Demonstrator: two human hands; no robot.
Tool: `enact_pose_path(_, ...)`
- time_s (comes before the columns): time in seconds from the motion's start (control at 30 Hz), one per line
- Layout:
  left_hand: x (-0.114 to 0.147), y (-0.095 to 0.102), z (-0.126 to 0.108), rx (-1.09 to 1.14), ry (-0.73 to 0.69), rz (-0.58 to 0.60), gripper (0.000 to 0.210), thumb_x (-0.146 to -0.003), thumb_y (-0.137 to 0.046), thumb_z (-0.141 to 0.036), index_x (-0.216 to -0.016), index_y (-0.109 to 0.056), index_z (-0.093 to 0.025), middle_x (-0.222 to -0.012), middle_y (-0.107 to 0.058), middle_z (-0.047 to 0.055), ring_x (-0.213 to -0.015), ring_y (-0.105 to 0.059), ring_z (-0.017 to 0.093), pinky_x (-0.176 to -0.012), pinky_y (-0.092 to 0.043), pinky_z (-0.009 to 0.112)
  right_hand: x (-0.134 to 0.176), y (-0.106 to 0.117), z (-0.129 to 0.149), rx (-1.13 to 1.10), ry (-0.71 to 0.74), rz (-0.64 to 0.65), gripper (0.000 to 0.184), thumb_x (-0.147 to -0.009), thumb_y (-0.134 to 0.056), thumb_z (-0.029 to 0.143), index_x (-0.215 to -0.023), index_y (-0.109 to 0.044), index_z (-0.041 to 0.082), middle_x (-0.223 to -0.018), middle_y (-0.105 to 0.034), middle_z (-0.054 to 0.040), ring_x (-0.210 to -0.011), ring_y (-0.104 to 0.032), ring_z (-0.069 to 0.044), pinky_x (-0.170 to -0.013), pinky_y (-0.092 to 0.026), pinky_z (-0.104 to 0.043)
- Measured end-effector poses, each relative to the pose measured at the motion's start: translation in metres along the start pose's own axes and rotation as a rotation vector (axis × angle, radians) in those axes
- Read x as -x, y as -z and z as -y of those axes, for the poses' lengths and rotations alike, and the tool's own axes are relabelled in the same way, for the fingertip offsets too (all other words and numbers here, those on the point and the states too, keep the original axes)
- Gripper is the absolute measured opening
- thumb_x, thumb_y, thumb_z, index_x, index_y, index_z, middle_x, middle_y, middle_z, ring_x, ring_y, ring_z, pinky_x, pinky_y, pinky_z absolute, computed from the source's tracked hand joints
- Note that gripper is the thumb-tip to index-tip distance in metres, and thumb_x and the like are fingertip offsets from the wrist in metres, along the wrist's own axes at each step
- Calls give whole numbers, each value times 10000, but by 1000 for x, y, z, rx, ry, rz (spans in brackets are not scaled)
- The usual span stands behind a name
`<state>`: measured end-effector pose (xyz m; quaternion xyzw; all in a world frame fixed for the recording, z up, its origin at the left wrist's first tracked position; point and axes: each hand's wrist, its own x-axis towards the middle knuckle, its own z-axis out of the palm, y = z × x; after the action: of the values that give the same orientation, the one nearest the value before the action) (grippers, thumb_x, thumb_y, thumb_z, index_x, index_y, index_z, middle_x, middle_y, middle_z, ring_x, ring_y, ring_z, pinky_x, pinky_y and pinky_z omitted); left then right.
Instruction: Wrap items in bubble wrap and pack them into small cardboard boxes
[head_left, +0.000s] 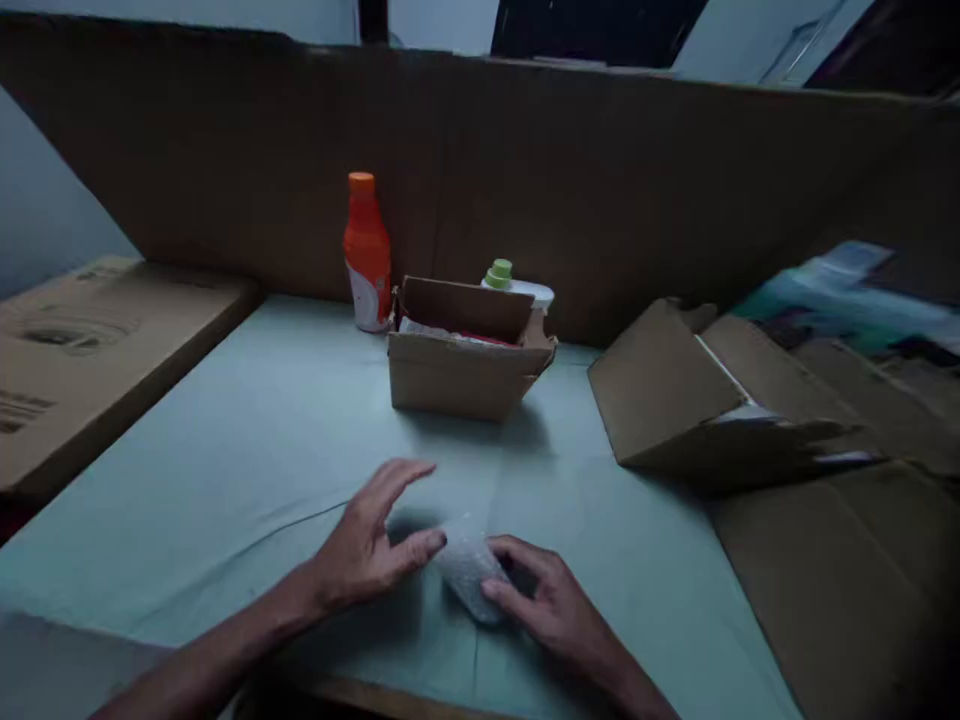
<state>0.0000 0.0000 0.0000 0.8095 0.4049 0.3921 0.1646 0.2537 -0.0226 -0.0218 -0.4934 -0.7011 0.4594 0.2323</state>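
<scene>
A small bubble-wrapped bundle [466,572] is near the front of the cloth-covered table; what the wrap encloses cannot be made out. My right hand [541,597] grips its right side between thumb and fingers. On the other side, my left hand [379,540] is open, fingers stretched out and apart, with the thumb tip close to the bundle's left edge. Whether that thumb touches the wrap is unclear. Beyond both hands stands a small open cardboard box [459,375] with something red and white inside.
An orange bottle [367,250] and a white bottle with a green cap [500,274] stand behind the box. Larger open cartons [667,385] crowd the right side, with plastic packaging [847,295] above. A flat carton [112,340] lies left. A tall cardboard panel [600,190] walls the back.
</scene>
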Motion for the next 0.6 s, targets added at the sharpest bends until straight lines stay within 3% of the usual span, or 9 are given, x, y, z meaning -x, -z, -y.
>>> enact_pose_path(0.13, -86, 15, 28, -326, -133, -254, 533, -907, -633, -268, -1400, -478, -137, -1388, -577, 187, -1328, -513, 304, -1101, -436, 462, -12, 48, 20, 146, 81, -58, 262, -877, -643, 384, -1028, -751, 199, -954, -761, -51, -866, -711, -207, -778, -552, -287)
enact_pose_path(0.23, -124, 16, 50, -505, -131, -301, 388, -890, -600, -161, -1275, -585, -124, -1267, -661, 171, -1315, -522, 340, -1084, -419, 518, -22, 86, 38, 251, 209, -200, 211, -897, -651, 381, -1008, -751, 233, -935, -761, -29, -810, -712, -180, -718, -560, -250)
enact_pose_path(0.33, -127, 6, 63, -522, -174, -274, 166, -919, -540, -95, -990, -670, -168, -978, -735, 83, -1153, -624, 290, -1071, -413, 504, -35, 124, 57, 361, 302, -465, 255, -905, -655, 425, -1078, -729, 253, -951, -763, -23, -790, -712, -182, -644, -557, -241)
enact_pose_path(0.43, -110, -5, 68, -492, -228, -283, 156, -943, -542, -90, -971, -664, -184, -976, -746, 56, -1091, -650, 251, -1105, -362, 512, -62, 156, 81, 519, 376, -648, 278, -914, -645, 441, -1114, -708, 257, -960, -754, -26, -811, -700, -190, -684, -550, -274)
enact_pose_path(0.5, -101, -8, 68, -473, -236, -289, 164, -946, -552, -85, -1007, -661, -190, -996, -752, 50, -1060, -659, 234, -1113, -343, 517, -91, 169, 98, 612, 422, -631, 254, -927, -625, 396, -1110, -707, 240, -972, -751, -29, -813, -685, -184, -715, -530, -290)
enact_pose_path(0.6, -99, -7, 69, -447, -235, -293, 183, -945, -553, -77, -1038, -662, -189, -998, -758, 47, -1024, -664, 219, -1121, -333, 522, -146, 168, 117, 682, 409, -299, 230, -919, -607, 306, -1096, -719, 211, -977, -759, -29, -797, -675, -170, -682, -489, -270)
